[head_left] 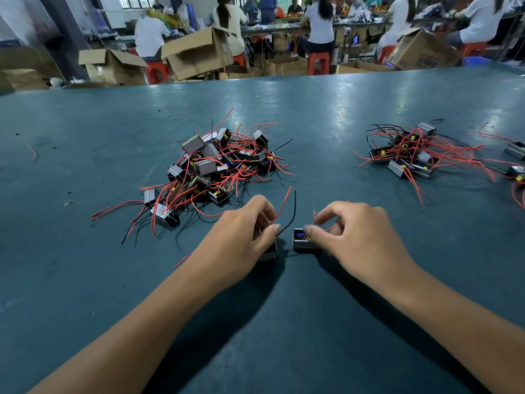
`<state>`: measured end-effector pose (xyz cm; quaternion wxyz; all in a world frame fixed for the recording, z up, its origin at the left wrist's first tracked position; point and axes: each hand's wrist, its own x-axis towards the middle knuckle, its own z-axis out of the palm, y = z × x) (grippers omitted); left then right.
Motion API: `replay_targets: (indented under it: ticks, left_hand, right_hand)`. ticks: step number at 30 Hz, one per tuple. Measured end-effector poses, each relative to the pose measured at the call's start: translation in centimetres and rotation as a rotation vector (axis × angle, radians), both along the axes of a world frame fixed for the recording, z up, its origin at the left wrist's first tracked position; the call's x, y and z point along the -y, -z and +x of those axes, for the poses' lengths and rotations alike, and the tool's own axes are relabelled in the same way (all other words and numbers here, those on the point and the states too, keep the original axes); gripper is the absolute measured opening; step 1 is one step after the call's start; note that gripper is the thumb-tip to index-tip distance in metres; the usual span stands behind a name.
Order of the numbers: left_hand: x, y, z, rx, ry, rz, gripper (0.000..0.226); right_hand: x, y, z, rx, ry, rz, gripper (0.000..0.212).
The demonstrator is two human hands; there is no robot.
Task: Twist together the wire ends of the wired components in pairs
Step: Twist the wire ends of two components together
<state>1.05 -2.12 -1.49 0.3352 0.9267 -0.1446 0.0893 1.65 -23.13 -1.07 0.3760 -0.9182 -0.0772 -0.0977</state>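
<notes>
The green table (85, 280) stretched wide, its far edge well beyond the big heap of wired components (210, 163), which served as the landmark; a smaller heap (409, 155) lay well to its right. Just nearer than the big heap, the left hand (244, 231) curled around one component (268, 253) and the right hand (349, 237) pinched a wire at another component (302, 241) — two small blocks almost touching. The red wire (282, 204) and black wire (289, 217) looked light and springy — best pinched near their tips. Open room lay toward the person.
</notes>
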Motion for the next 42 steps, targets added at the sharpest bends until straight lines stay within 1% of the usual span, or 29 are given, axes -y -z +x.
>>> replay_targets:
  ticks: [2, 5, 7, 10, 16, 19, 21, 23, 24, 26, 27, 28, 29, 31, 35, 37, 39, 42]
  left_hand:
    - [0.2, -0.1, 0.0, 0.02, 0.024, -0.001, 0.013]
    - [0.4, -0.2, -0.1, 0.027, 0.047, 0.008, 0.013]
    - [0.7, -0.2, -0.2, 0.033, 0.065, 0.026, 0.015]
    - [0.9, -0.2, -0.3, 0.047, 0.072, 0.041, 0.016]
    - [0.2, -0.2, -0.1, 0.061, -0.013, -0.005, 0.021]
    - [0.1, -0.2, -0.1, 0.06, -0.028, -0.005, 0.018]
    - [0.2, -0.2, -0.1, 0.049, -0.045, -0.013, 0.018]
    - [0.2, -0.1, -0.1, 0.044, -0.063, -0.024, 0.023]
    - [0.1, -0.1, -0.1, 0.048, -0.066, -0.018, 0.025]
    - [-0.2, -0.3, 0.0, 0.069, -0.058, 0.024, 0.026]
    - [-0.3, -0.3, 0.1, 0.08, -0.055, 0.052, 0.023]
    - [-0.5, -0.4, 0.2, 0.086, -0.055, 0.072, 0.02]
    - [-0.7, -0.4, 0.3, 0.086, -0.058, 0.081, 0.016]
    - [-0.9, -0.5, 0.4, 0.071, -0.074, 0.092, 0.014]
    - [-1.1, -0.5, 0.6, 0.054, -0.095, 0.122, 0.011]
    - [-1.3, -0.5, 0.7, 0.048, -0.11, 0.128, 0.012]
    - [-1.5, -0.6, 0.8, 0.05, -0.129, 0.138, 0.012]
    - [-1.8, -0.6, 0.9, 0.059, -0.126, 0.133, 0.014]
  right_hand:
    - [0.1, -0.2, -0.1, 0.08, -0.01, 0.088, 0.019]
    - [-0.3, -0.7, -0.4, 0.148, -0.115, 0.236, 0.014]
    - [-0.5, -0.6, -0.4, 0.148, -0.154, 0.282, 0.011]
    - [-0.4, -0.4, -0.2, 0.135, -0.167, 0.293, 0.014]
    - [0.0, -0.5, 0.0, 0.056, -0.236, 0.404, 0.015]
    - [0.3, -0.7, 0.1, 0.026, -0.262, 0.464, 0.015]
    - [0.6, -1.1, 0.5, 0.017, -0.241, 0.55, 0.013]
    - [1.3, -1.5, 1.1, 0.056, -0.149, 0.594, 0.015]
    - [1.7, -1.6, 1.4, 0.102, -0.095, 0.534, 0.017]
    - [2.5, -1.6, 1.8, 0.17, -0.06, 0.231, 0.023]
    - [2.7, -1.6, 1.7, 0.161, -0.084, 0.096, 0.025]
    - [2.7, -1.6, 1.5, 0.134, -0.117, 0.013, 0.026]
    - [2.6, -1.5, 1.2, 0.106, -0.149, -0.028, 0.026]
    - [2.1, -1.2, 0.7, 0.072, -0.162, -0.097, 0.025]
    - [0.9, -0.5, 0.0, 0.044, -0.099, -0.214, 0.042]
    - [0.7, -0.2, -0.1, 0.049, -0.091, -0.256, 0.044]
    - [0.8, 0.0, -0.1, 0.039, -0.098, -0.255, 0.04]
    - [1.0, 0.0, 0.0, 0.001, -0.15, -0.195, 0.03]
